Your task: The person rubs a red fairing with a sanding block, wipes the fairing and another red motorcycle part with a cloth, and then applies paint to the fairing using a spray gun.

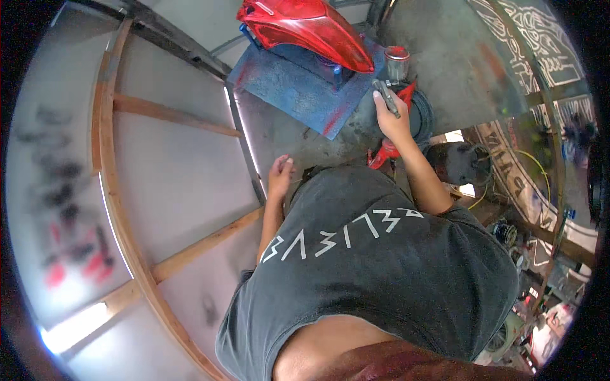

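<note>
Head view: holds a grey tool (386, 97), perhaps a spray gun, in the right hand (393, 125), with fingers wrapped around it, probably for firm control at a safe reach from the dark shirt (381, 273). Shows a clear cup (397, 66) with a red top just beyond that grip; cannot tell whether joined to the tool. Rests the left hand (278, 178) near the shirt's edge, with fingers loosely curled around nothing visible, perhaps to be free for balance. Props the glossy red shell (305, 32) on a blue stand (337, 77) over a blue, red-smudged board (273, 79), ahead of both hands, presumably to lift its lower edges into reach and catch stray colour underneath. Loops a black hose (423, 119) beside the right hand, maybe to avoid tangles.
</note>
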Available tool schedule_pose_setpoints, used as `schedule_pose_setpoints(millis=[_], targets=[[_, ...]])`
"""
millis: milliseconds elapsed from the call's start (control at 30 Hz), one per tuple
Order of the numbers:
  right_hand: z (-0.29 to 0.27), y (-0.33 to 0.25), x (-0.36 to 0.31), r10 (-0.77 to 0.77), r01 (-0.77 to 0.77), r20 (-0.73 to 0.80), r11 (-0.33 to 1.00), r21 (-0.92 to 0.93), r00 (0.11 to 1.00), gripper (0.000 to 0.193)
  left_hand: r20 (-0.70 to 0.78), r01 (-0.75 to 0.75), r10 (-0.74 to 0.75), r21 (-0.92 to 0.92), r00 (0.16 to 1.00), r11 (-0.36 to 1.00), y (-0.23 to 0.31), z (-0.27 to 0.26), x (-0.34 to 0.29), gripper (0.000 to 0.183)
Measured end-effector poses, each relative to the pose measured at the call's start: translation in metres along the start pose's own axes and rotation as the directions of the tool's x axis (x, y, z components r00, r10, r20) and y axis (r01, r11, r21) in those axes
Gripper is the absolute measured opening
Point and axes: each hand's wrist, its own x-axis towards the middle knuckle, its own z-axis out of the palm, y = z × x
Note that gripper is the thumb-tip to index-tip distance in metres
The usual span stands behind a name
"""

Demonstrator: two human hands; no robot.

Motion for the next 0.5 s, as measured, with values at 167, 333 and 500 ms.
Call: schedule_pose_setpoints(millis=[167, 333, 500], targets=[[0.006, -0.005, -0.005, 0.068, -0.065, -0.064, 0.997, 0.046, 0.996, 0.036, 0.021, -0.029, 0.028, 0.022, 0.999, 0.999, 0.005, -0.020, 0.036, 0.045], [0.003, -0.001, -0.012, 0.140, -0.136, -0.089, 0.989, 0.049, 0.986, 0.036, -0.046, -0.443, 0.449, 0.108, 0.892, 0.890, 0.055, 0.002, 0.073, 0.028], [0.002, 0.013, -0.020, 0.124, -0.115, -0.174, 0.991, 0.065, 0.977, 0.027, 0.212, -0.630, 0.630, 0.526, 0.747, 0.571, 0.119, 0.023, 0.124, 0.041]])
